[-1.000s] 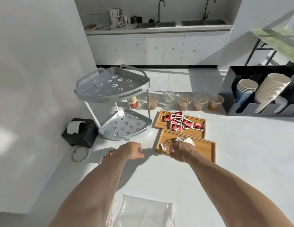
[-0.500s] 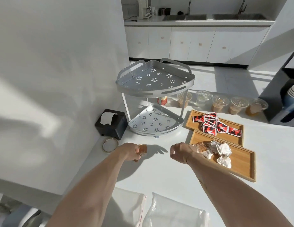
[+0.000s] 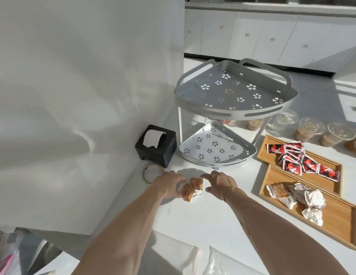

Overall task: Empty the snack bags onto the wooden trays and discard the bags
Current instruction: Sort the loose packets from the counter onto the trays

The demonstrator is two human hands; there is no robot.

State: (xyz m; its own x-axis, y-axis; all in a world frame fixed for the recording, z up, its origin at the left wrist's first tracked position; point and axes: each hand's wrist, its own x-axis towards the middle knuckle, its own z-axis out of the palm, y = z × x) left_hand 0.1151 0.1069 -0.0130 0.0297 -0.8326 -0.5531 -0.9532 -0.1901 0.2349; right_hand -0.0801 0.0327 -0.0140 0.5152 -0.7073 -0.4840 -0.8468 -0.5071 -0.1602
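A few brown wrapped snacks (image 3: 190, 189) lie on the white counter between my hands. My left hand (image 3: 167, 185) curls its fingers around their left side. My right hand (image 3: 219, 185) hovers just right of them with fingers spread, holding nothing. To the right, the near wooden tray (image 3: 336, 219) carries brown and white wrapped snacks (image 3: 296, 197). The far wooden tray (image 3: 266, 149) behind it carries red and black packets (image 3: 300, 161). Two clear plastic bags (image 3: 224, 262) lie flat at the counter's near edge, partly under my forearms.
A two-tier grey corner rack (image 3: 232, 108) stands just behind my hands. A black tissue box (image 3: 156, 147) and a tape roll (image 3: 152, 172) sit to its left against the white wall. Several lidded cups (image 3: 310, 130) line up behind the trays.
My view has swung left and closer. My right hand left the near tray and came over beside my left hand. The brown snacks now rest on the counter between both hands.
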